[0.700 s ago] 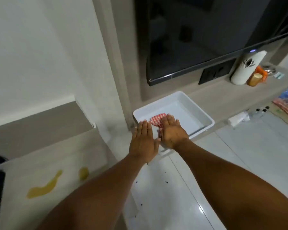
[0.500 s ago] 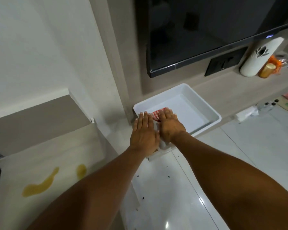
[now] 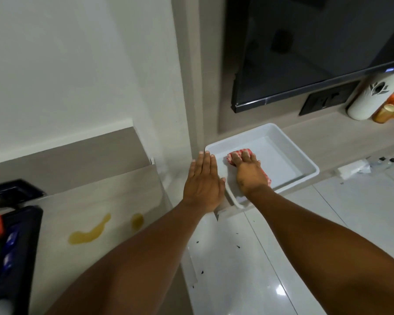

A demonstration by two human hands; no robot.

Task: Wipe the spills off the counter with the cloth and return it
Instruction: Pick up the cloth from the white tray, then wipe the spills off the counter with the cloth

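Inside the white tray [image 3: 305, 163], the cloth [image 3: 231, 158] is pressed under the flat right hand [image 3: 250, 173]; it should be gathered fully before lifting, while the left hand [image 3: 203, 183] is held open.

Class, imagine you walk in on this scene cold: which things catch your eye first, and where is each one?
First, the two bare arms reaching forward: the right hand presses down on a red checked cloth inside a white tray, while the left hand hovers flat beside the tray's near corner. Next, the yellow spills on the pale counter at lower left, still unwiped.
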